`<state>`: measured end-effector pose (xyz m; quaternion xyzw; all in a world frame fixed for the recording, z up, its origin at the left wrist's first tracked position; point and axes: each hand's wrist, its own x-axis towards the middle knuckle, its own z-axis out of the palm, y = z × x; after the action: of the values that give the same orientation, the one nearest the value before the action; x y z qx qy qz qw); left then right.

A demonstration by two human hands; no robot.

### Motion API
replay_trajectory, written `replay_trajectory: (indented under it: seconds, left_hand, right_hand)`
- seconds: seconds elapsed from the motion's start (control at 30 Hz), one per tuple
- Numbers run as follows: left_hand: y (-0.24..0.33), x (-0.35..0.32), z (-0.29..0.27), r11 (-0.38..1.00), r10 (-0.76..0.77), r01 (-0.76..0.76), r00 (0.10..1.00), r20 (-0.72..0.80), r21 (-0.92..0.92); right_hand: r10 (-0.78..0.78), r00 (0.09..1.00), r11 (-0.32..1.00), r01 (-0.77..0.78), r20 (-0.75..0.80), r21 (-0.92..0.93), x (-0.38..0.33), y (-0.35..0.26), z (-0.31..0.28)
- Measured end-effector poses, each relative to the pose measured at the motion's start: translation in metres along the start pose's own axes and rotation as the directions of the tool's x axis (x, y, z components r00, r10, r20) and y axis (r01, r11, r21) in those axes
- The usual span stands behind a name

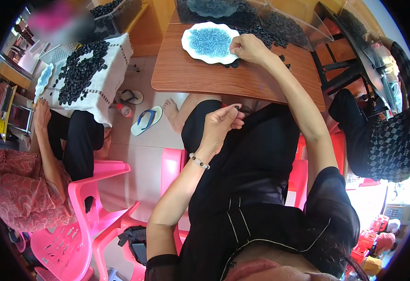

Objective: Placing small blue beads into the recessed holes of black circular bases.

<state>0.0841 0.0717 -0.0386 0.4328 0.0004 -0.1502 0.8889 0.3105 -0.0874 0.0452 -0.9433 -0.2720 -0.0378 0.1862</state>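
A white scalloped plate stands on the brown wooden table, bearing a heap of tiny clear-blue pieces. At the plate's right rim is my right hand, its fingertips pinched together over the edge of the heap; what they hold, if anything, is too small to make out. My left hand is above my lap, short of the table's near edge. Its thumb and forefinger pinch a small black piece, of which only a bit shows. Under the plate's near right side lie a few black pieces.
Behind the plate, clear bins hold many small black pieces, some spilled on the table. At left, a person's hand is near another white plate and black pieces on a cloth. Pink chairs stand behind.
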Motion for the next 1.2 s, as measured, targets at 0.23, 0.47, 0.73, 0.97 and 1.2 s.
replay_trajectory:
  seconds: [0.23, 0.47, 0.73, 0.97, 1.2]
  left_hand:
    - [0.001, -0.001, 0.006, 0.972, 0.225, -0.222, 0.974, -0.022, 0.082]
    - [0.002, -0.003, 0.011, 0.889, 0.417, -0.405, 0.909, -0.016, 0.213]
    - [0.001, -0.003, 0.007, 0.96, 0.245, -0.236, 0.968, -0.048, 0.148]
    - [0.006, -0.002, 0.0, 0.953, -0.094, 0.072, 0.994, -0.059, -0.294]
    - [0.001, -0.001, -0.002, 0.882, -0.187, 0.165, 0.982, -0.005, -0.441]
  right_hand:
    - [-0.083, 0.98, 0.991, 0.1, -0.178, 0.09, -0.026, -0.015, -0.012]
    - [-0.113, 0.993, 0.876, 0.086, 0.029, 0.475, -0.114, -0.076, -0.045]
    - [-0.014, 0.99, 0.799, -0.073, 0.14, 0.596, -0.163, -0.091, -0.045]
    - [-0.039, 0.997, 0.843, 0.067, -0.064, 0.533, -0.185, -0.097, -0.017]
    - [-0.162, 0.95, 0.897, 0.254, -0.266, 0.361, -0.181, -0.097, 0.009]
